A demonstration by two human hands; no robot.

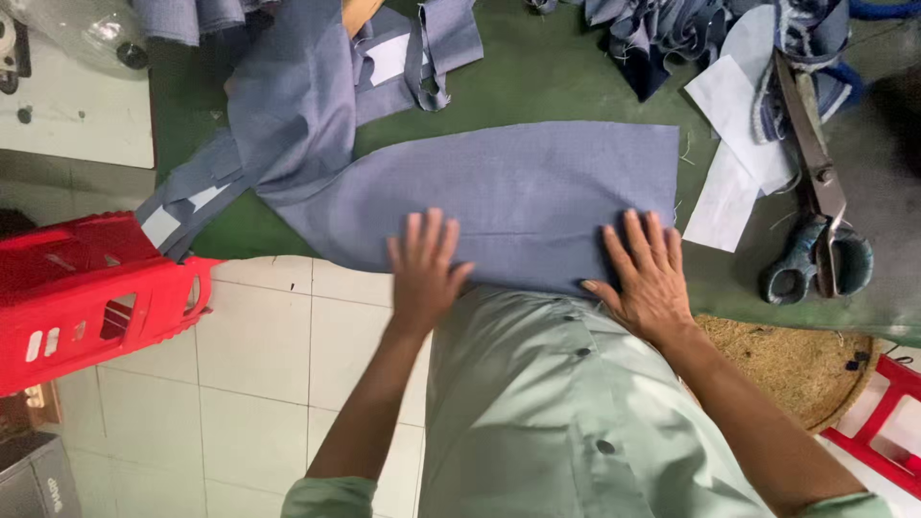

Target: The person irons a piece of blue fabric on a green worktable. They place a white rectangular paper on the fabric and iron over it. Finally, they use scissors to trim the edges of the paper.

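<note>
A cut panel of grey-blue fabric [518,197] lies flat on the green-covered desk [556,67], its near edge running along the desk's near edge. It is broad and square-cut at the right end, narrows toward the left, and rises there into a bunched fold toward the far left of the desk. A faint horizontal crease crosses it near the hands.

The left hand [423,270] rests palm down on the panel's near edge, fingers spread and straight, pointing away from the person, the forearm coming up from below. The right hand [650,276] lies flat on the panel's near right corner, fingers also spread, thumb out to the left, wrist just off the desk's edge. Neither hand grips anything; both press on the cloth.

Large dark-handled scissors [815,211] lie toward the right edge of the desk, beside white paper pieces [734,144]. More grey-blue strips [432,43] are piled at the far edge. A red plastic stool [86,297] stands on the tiled floor left of the desk
</note>
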